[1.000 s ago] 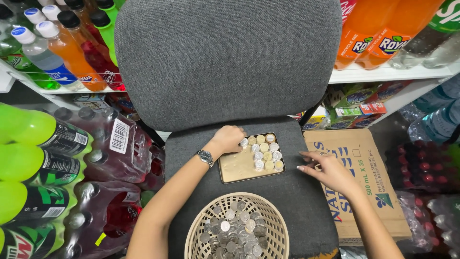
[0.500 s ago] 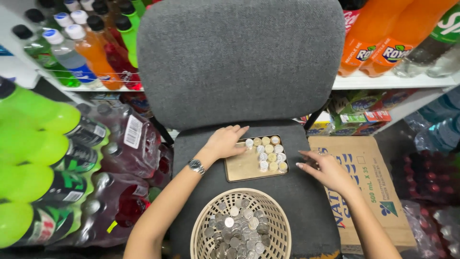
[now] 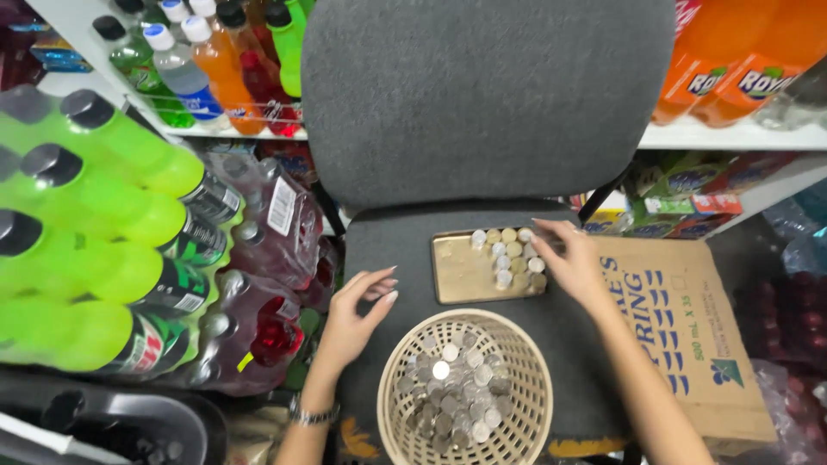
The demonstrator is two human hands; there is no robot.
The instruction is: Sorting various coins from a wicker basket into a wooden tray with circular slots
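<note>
While the right hand (image 3: 573,263) rests open-fingered on the coin tray (image 3: 461,274), the left hand (image 3: 355,312) hovers open, grip empty.

A single head-worn camera looks steeply down and forward from close above a grey office chair (image 3: 482,112), whose seat fills the middle of the frame. The left hand (image 3: 353,319) and right hand (image 3: 573,263) enter from the bottom edge. Bottle shelves (image 3: 732,136) lie ahead, with no second view to overlap.
</note>
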